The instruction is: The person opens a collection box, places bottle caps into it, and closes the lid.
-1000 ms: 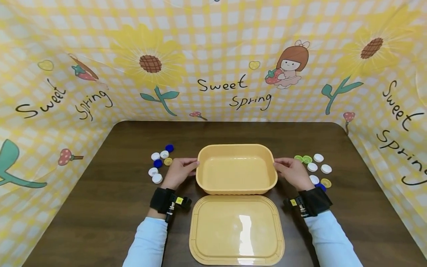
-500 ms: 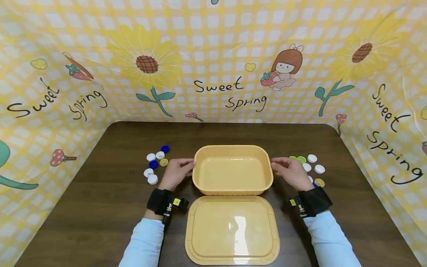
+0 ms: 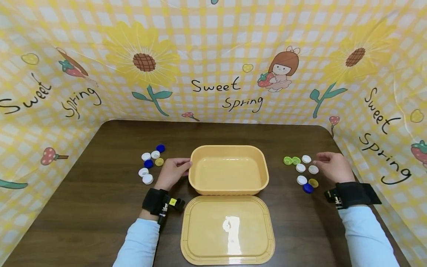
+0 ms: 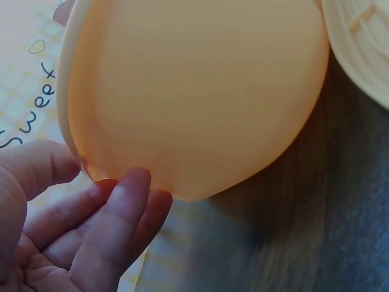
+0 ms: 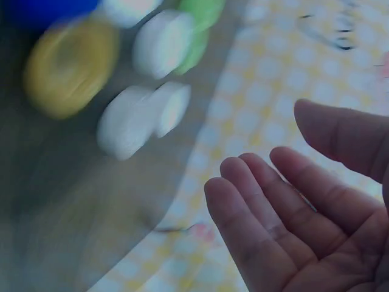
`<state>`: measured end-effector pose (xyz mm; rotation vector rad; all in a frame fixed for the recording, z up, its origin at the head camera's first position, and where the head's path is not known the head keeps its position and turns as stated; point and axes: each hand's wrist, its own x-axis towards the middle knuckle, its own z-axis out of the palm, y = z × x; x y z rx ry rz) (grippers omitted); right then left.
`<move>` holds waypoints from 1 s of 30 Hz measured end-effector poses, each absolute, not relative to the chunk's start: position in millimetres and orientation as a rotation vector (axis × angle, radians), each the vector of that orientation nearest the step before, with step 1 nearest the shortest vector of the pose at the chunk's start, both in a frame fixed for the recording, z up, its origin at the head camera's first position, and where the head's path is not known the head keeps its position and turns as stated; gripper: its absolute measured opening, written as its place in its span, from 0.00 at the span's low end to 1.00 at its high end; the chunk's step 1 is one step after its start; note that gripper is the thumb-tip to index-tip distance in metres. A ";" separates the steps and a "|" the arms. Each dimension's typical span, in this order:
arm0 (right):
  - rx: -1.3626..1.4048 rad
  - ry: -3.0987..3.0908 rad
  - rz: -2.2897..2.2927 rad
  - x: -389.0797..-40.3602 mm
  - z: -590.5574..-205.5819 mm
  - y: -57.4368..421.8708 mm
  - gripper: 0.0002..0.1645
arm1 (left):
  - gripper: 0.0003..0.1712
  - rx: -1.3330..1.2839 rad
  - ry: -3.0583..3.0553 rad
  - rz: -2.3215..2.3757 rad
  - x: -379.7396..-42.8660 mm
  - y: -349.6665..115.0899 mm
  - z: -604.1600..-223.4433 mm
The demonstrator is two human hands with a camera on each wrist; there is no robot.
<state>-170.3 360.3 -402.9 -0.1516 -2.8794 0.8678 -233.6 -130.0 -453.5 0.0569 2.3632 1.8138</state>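
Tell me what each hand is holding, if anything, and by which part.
The left hand holds the yellow plastic tub at its left end, by the rim; the right hand holds nothing.

I count one box [image 3: 228,172], one lid [image 3: 207,231] at its six o'clock. At the box's nine — four white caps [image 3: 148,179], two blue caps [image 3: 148,164], one yellow cap [image 3: 159,162]: seven. At its three — four white caps [image 3: 300,168], two green caps [image 3: 288,160], one blue cap [image 3: 308,188], one yellow cap [image 3: 313,183]: eight.

Tub [image 3: 228,172]: smooth plastic. Near lid [image 3: 207,237]: glossy plastic. Tabletop [image 3: 83,207]: wood-grained. Far drape [image 3: 213,44]: creased cloth. Right caps [image 3: 301,168]: plastic.
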 end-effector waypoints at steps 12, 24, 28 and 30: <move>-0.184 -3.061 0.811 -182.0 -430.0 378.9 0.28 | 0.18 -0.001 2.357 1.821 -232.1 -130.0 -451.9; -0.202 -3.093 0.789 -189.4 -438.6 376.3 0.24 | 0.16 -0.007 2.341 1.881 -228.7 -129.1 -454.7; -0.219 -3.102 0.776 -188.5 -438.1 376.8 0.22 | 0.16 -0.001 2.328 1.887 -229.4 -128.4 -454.1; -0.226 -3.096 0.774 -188.2 -438.4 377.8 0.22 | 0.16 0.002 2.333 1.882 -230.0 -128.0 -452.7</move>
